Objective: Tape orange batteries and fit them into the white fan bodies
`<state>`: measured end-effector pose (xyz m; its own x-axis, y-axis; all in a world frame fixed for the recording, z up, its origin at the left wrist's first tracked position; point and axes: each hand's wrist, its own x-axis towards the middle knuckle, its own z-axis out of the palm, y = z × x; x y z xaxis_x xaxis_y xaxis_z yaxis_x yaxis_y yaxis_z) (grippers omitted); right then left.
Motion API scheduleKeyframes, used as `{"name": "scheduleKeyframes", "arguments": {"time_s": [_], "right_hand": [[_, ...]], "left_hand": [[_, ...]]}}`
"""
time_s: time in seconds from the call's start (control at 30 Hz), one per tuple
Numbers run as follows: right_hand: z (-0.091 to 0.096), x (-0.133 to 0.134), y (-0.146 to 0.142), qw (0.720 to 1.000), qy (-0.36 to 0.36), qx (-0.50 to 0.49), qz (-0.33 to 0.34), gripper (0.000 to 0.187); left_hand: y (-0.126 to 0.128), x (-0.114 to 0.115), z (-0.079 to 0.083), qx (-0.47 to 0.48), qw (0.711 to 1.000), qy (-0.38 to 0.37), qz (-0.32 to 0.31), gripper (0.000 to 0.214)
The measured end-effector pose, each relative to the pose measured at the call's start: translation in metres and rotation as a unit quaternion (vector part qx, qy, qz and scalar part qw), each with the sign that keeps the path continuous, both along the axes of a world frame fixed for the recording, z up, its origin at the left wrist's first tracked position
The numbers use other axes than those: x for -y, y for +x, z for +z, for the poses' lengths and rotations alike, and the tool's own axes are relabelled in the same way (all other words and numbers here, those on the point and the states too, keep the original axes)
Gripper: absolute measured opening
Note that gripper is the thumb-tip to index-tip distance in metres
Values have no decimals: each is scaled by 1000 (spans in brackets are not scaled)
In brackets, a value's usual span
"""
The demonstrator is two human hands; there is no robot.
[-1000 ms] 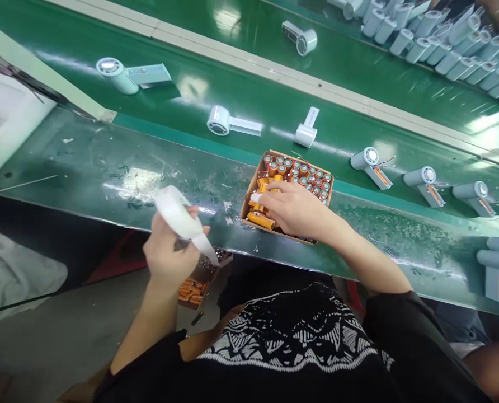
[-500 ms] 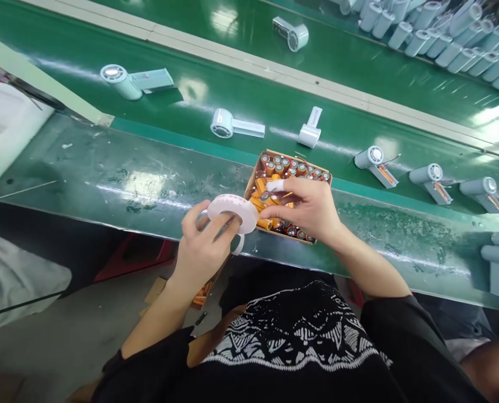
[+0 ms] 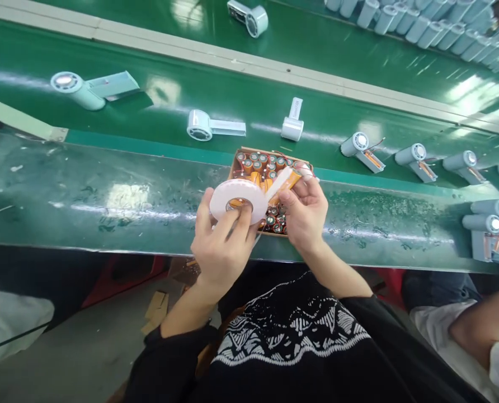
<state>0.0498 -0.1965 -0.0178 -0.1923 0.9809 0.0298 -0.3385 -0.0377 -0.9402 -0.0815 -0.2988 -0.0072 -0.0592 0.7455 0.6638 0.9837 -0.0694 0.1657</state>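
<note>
My left hand (image 3: pixel 222 246) is closed on a roll of white tape (image 3: pixel 220 196), with fingers pushed through its core. In my right hand (image 3: pixel 306 215) an orange battery cell (image 3: pixel 290 180) is pinched between thumb and fingers. A strip of white tape (image 3: pixel 278 183) lies along the cell, beside the roll's edge. Both hands are over a cardboard box (image 3: pixel 235 162) packed with orange battery cells (image 3: pixel 272 220), some upright and others lying on their sides. Part of the box is hidden behind the roll and my hands.
On the green conveyor belt (image 3: pixel 157 123) lie several handheld fan bodies (image 3: pixel 199 124), some with orange cells and wires showing. More grey housings (image 3: pixel 490 215) are gathered at the bench's right end. A co-worker's arm (image 3: pixel 476 330) is at the lower right. Many grey cylinders (image 3: pixel 434 25) line the far side.
My right hand has lifted a cell out of the box, and tape now lies against it. The roll has moved closer to the cell. The view has shifted to the right.
</note>
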Motion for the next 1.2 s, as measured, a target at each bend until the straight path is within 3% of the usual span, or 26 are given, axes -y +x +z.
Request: {"name": "scheduleKeyframes", "arguments": {"time_s": [0.1, 0.3, 0.5, 0.6, 0.67, 0.73, 0.8, 0.83, 0.93, 1.0, 1.1, 1.2], "right_hand": [[-1, 13, -7, 995, -41, -67, -62, 67], [20, -5, 21, 987, -89, -126, -37, 50], [5, 9, 33, 977, -144, -139, -76, 43], [8, 3, 36, 981, -114, -135, -81, 41], [16, -23, 58, 984, -48, -120, -123, 36], [21, -58, 101, 969, 48, -101, -221, 24], [17, -84, 155, 936, 128, -95, -315, 17], [11, -91, 181, 924, 150, -94, -340, 23], [-21, -82, 237, 940, 98, -19, -325, 55], [-44, -64, 256, 942, 31, 43, -331, 64], [-66, -40, 261, 929, -33, 76, -361, 66], [-73, -33, 253, 925, -49, 59, -372, 64]], "left_hand": [[16, -10, -4, 52, 997, 47, 8, 41], [20, -11, -4, 70, 995, 50, -58, 41], [18, -12, -5, 41, 993, 20, -110, 34], [37, -15, -1, 41, 993, 34, -104, 36], [38, -9, 1, 55, 991, 32, -122, 35], [16, 3, -6, 51, 991, 33, -117, 32], [-29, 18, -27, 41, 998, 40, -31, 28], [-56, 26, -41, 48, 997, 39, 39, 25], [-120, 55, -79, 121, 974, -60, 185, 30], [-133, 66, -89, 164, 953, -98, 233, 41], [-116, 47, -73, 173, 953, -33, 248, 50], [-89, -21, -37, 138, 984, -35, 111, 44]]}}
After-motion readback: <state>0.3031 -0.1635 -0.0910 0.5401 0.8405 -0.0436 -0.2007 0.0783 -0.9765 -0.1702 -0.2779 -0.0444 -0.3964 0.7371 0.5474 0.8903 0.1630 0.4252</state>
